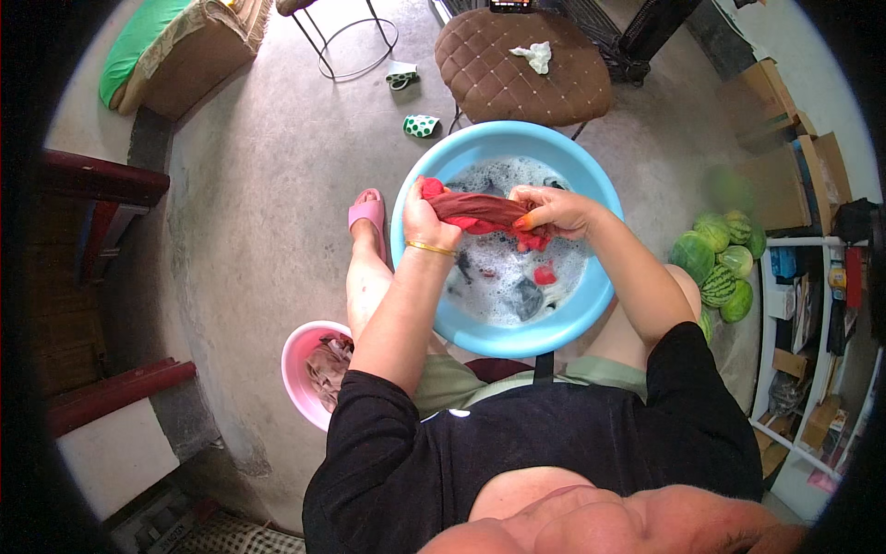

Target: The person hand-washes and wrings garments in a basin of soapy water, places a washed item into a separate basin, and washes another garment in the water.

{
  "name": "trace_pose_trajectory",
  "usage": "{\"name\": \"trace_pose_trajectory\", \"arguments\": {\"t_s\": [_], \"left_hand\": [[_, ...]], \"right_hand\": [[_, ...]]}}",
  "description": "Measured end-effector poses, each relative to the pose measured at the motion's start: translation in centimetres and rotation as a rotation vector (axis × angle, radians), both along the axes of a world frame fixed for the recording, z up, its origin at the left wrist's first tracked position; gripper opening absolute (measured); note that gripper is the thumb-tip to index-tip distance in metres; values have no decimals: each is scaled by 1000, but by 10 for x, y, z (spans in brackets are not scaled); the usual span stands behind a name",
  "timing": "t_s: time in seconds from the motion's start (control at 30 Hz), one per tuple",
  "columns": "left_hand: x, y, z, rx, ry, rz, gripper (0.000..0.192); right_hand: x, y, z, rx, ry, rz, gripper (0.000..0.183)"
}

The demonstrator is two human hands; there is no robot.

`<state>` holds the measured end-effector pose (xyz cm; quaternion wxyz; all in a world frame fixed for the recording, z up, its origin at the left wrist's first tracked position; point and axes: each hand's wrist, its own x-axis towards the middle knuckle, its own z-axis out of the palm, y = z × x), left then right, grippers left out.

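A twisted red and brownish-red cloth (488,211) stretches between my two hands above a round light-blue plastic basin (509,341). My left hand (428,216) grips its left end, a gold bangle at the wrist. Around the bunched right end, the fingers of my right hand (550,211) are closed. Below, foamy, cloudy water (495,277) fills the basin. A grey cloth (527,299) and a small red piece of cloth (545,273) show at its surface, with darker cloth partly hidden by suds.
A pink tub (296,367) holding brown cloth (329,367) stands by my left leg. Beyond the basin is a quilted brown stool (512,66) bearing crumpled white tissue (534,57). Several watermelons (720,260) lie right, near white shelves (765,332). A green-dotted cup (420,125) lies on the floor.
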<state>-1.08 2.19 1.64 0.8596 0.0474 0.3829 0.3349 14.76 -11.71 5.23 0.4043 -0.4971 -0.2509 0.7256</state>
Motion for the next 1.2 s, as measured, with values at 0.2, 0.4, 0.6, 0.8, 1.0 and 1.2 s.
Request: {"name": "trace_pose_trajectory", "arguments": {"t_s": [0.2,0.4,0.6,0.8,1.0,1.2], "left_hand": [[-1,5,-3,-2,-22,11,24],[-4,4,0,28,-90,-23,23],[5,-8,1,132,-62,-92,18],[9,-40,-7,611,265,-345,29],[11,-45,-28,253,249,-566,15],[16,-50,-22,167,267,-577,14]], "right_hand": [[12,0,-24,34,97,-276,9],[19,-6,-14,107,332,-300,9],[16,5,-31,240,-98,-620,22],[-3,10,-73,334,-1228,-232,18],[-26,1,-73,273,-1467,315,25],[-21,5,-68,386,-1383,-34,26]]}}
